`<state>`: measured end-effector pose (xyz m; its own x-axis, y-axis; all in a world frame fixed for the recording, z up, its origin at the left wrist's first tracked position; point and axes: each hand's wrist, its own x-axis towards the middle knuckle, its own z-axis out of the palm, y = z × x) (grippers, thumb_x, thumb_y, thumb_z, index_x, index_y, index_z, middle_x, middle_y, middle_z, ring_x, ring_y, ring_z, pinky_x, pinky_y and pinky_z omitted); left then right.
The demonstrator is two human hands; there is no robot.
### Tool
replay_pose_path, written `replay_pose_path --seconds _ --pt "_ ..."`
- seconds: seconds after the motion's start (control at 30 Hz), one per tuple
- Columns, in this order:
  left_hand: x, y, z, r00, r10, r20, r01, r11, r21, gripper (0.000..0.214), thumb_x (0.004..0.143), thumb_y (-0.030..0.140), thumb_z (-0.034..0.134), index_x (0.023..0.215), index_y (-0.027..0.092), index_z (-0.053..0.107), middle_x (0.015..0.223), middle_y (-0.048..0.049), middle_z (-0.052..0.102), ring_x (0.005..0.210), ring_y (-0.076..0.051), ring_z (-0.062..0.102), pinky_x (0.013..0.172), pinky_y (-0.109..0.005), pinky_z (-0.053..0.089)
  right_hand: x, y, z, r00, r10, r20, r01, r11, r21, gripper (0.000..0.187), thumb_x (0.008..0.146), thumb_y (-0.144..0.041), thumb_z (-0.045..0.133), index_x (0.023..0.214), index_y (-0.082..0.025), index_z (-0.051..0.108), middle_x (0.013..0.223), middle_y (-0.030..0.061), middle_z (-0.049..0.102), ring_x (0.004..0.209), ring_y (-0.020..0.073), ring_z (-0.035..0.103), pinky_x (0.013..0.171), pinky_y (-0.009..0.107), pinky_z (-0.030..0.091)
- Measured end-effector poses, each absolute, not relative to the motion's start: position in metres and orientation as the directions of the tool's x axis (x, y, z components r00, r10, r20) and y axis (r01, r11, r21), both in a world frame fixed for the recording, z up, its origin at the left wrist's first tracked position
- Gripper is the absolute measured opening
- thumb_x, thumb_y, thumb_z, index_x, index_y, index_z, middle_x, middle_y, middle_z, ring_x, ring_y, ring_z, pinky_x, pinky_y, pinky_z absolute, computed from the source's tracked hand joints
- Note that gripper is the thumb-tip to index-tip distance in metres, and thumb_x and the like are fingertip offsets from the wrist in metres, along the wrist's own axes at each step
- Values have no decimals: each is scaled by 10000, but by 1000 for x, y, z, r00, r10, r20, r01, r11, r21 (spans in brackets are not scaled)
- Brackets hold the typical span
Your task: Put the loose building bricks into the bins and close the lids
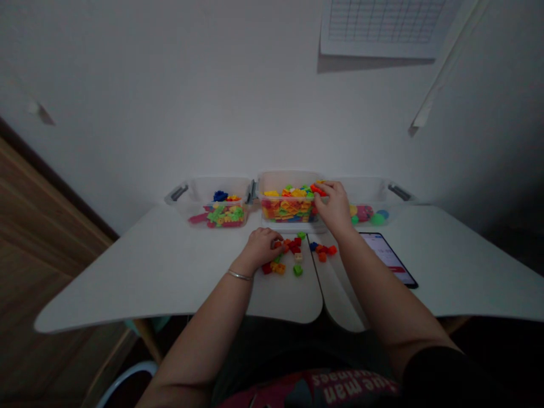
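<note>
Over the right side of the middle clear plastic box (272, 177), my right hand (334, 207) is closed, with a red toy building block (318, 190) between thumb and fingers. That box is piled with yellow, orange, green and blue plastic pieces (291, 208). My left hand (261, 249) rests on the table with curled fingers around an orange block (278, 244) at the fingertips. Beside it lie loose red blocks (294, 245), yellow-orange blocks (278, 268), a white block (298, 257) and a green block (298, 270). Further right is a cluster of red, orange and blue blocks (325, 250).
A left clear box (199, 184) holds green, yellow, pink and blue pieces. The right clear box (369, 184) contains balls and a pink item. A phone (393, 262) lies near my right forearm. The white table (170, 277) has a dark seam; a wall stands behind.
</note>
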<state>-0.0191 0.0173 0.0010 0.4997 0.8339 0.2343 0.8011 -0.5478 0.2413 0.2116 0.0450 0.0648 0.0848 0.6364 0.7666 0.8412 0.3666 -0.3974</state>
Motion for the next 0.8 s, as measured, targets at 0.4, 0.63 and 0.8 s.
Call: replay_pose_path --seconds 0.4,0.63,0.8 --pt "-19 19 -3 474 853 217 815 -519 259 348 827 483 605 1033 215 690 1017 -76 671 989 -230 576 931 -359 419 208 40 58 36 730 683 953 181 -244 358 854 -289 480 1106 -102 652 1045 183 672 1022 322 555 967 514 363" --pt "-17 22 -4 464 857 223 827 -509 238 318 849 449 590 1008 190 686 986 -78 682 948 -214 584 910 -340 419 209 39 53 41 734 678 952 177 -250 388 837 -315 507 1114 -70 625 1074 205 656 1086 329 529 1057 535 280" --pt "-16 21 -3 452 861 234 834 -501 230 314 853 439 588 1036 200 678 968 -67 699 930 -215 602 901 -338 429 211 39 50 42 710 703 943 205 -264 348 837 -315 513 1098 -123 640 1109 183 626 1106 330 496 1006 514 344"
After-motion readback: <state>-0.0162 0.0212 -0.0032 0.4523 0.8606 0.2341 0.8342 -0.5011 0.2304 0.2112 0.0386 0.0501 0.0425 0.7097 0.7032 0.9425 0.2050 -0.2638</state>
